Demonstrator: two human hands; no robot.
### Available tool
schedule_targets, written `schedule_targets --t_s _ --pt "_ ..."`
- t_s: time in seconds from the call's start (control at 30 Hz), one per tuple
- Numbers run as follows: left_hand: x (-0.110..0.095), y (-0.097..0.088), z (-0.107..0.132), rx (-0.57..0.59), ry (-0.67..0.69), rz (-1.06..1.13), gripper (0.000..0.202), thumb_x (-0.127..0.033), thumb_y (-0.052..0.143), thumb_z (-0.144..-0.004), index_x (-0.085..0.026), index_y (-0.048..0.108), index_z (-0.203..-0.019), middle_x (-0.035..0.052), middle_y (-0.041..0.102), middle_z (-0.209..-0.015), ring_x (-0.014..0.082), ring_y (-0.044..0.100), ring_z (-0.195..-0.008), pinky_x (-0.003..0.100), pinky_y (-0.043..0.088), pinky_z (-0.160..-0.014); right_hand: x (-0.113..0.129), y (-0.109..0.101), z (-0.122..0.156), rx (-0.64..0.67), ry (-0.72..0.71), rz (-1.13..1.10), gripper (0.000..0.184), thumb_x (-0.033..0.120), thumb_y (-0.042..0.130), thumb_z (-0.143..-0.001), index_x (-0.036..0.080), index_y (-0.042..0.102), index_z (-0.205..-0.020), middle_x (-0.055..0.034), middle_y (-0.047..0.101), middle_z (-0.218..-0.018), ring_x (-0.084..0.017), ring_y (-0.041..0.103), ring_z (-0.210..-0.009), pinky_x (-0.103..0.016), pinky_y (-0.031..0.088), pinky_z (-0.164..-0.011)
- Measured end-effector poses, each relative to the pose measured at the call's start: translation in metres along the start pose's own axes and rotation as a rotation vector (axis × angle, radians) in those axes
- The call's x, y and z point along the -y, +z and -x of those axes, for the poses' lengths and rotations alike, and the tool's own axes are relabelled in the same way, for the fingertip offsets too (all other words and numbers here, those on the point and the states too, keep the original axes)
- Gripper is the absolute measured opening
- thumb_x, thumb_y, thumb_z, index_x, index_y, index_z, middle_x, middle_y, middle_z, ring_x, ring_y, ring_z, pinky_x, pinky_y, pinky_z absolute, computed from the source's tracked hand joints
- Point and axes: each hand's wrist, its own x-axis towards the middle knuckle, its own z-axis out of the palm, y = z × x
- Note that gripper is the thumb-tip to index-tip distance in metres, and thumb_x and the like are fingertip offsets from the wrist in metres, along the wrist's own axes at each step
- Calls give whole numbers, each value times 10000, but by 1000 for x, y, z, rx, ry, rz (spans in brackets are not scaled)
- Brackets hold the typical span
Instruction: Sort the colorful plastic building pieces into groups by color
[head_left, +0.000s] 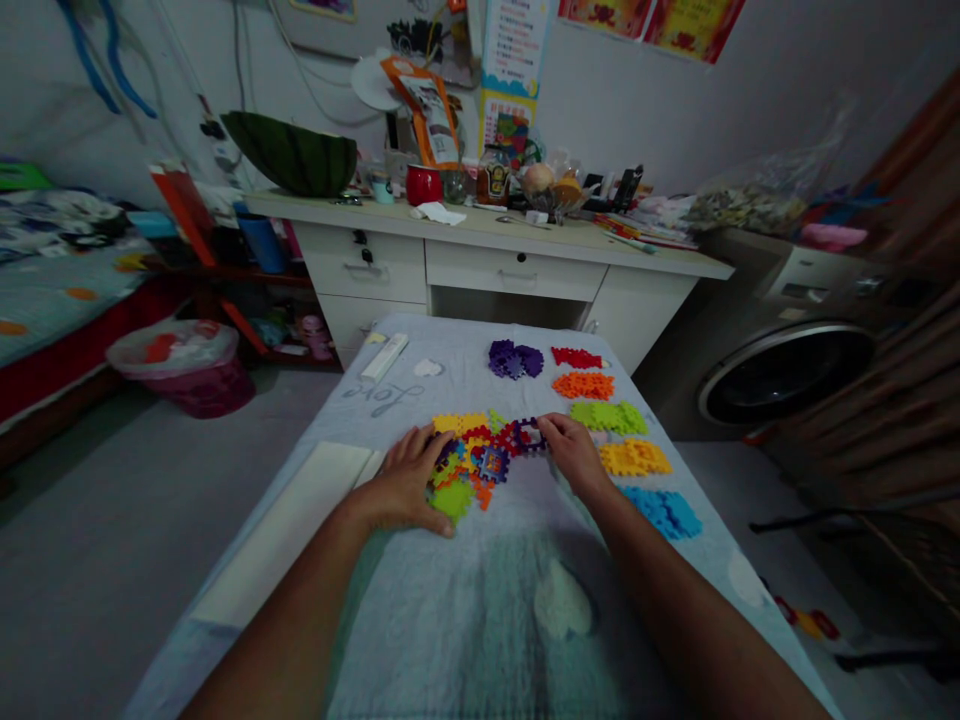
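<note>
A mixed heap of coloured plastic interlocking tiles (480, 455) lies in the middle of a table covered with a pale blue cloth (465, 600). My left hand (405, 485) rests on the heap's left side, fingers spread over the tiles. My right hand (571, 450) pinches a purple tile (531, 436) at the heap's right edge. Sorted piles sit along the right: purple (515, 359), red (576, 357), orange (583, 385), green (609, 416), yellow (634, 458) and blue (663, 510).
A white flat box (292, 530) lies along the table's left edge, a white tube (384, 357) at the far left. Beyond stand a cluttered white desk (495, 255), a washing machine (795, 350) on the right, and a bin (184, 365) and bed on the left.
</note>
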Motion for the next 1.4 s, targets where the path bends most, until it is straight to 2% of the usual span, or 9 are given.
schedule_targets --t_s 0.13,0.4,0.57,0.77,0.87,1.07,1.2,1.3,1.4 --pt "0 -2 3 68 -33 -71 1336 -465 865 -411 -223 192 -1540 189 78 -1627 431 26 -1486 570 137 -1178 2 9 -17 -32 162 -266 322 488 550 -772 179 624 -720 54 445 -518 -109 392 -489 -242 300 -485" --pt "-3 3 -2 -55 -39 -108 1214 -491 833 -457 -276 275 -1513 143 204 -1607 385 177 -1474 541 200 -1168 -7 27 -82 -265 270 -463 177 356 595 -687 179 585 -690 52 525 -526 -92 456 -448 -206 312 -413" --pt "-6 3 -3 -80 -12 -57 1103 -483 815 -515 -288 333 -1487 130 231 -1598 371 212 -1467 530 220 -1166 -6 38 -119 -322 277 -477 162 284 574 -693 169 619 -797 33 599 -563 -101 519 -469 -189 339 -406" --pt "-9 1 -4 -133 48 64 952 -403 775 -587 -250 396 -1447 125 298 -1563 347 290 -1436 480 287 -1162 -8 50 -154 -320 162 -432 288 246 556 -667 160 641 -928 6 643 -698 -122 566 -582 -200 435 -470" --pt "-6 1 -6 -178 130 127 839 -328 701 -651 -231 408 -1431 119 363 -1525 319 313 -1425 464 303 -1165 -14 53 -163 -256 148 -373 335 263 534 -692 161 629 -996 6 632 -737 -116 557 -595 -202 445 -483" --pt "1 7 -12 -326 164 230 836 -154 564 -654 -202 337 -1457 115 385 -1512 279 353 -1407 449 307 -1172 -18 50 -155 -91 181 -296 428 194 549 -680 151 610 -1101 58 506 -619 -101 480 -488 -198 364 -423" --pt "0 16 -19 -420 111 280 852 -137 540 -693 -184 251 -1493 131 389 -1504 266 386 -1387 456 313 -1165 -11 41 -132 -16 186 -288 581 161 538 -702 183 499 -1281 34 548 -771 -96 507 -559 -195 395 -458" --pt "0 23 -24 -516 66 329 815 -209 550 -766 -158 207 -1503 153 419 -1461 257 420 -1358 443 328 -1153 -4 30 -109 59 99 -207 473 191 563 -736 198 554 -1209 -7 601 -940 -102 554 -663 -223 462 -555" --pt "1 25 -28 -571 53 347 757 -310 564 -818 -154 240 -1484 156 423 -1446 261 417 -1355 439 346 -1137 2 15 -84 225 -69 30 329 209 607 -770 184 633 -1097 -41 643 -1003 -138 594 -808 -280 493 -725"
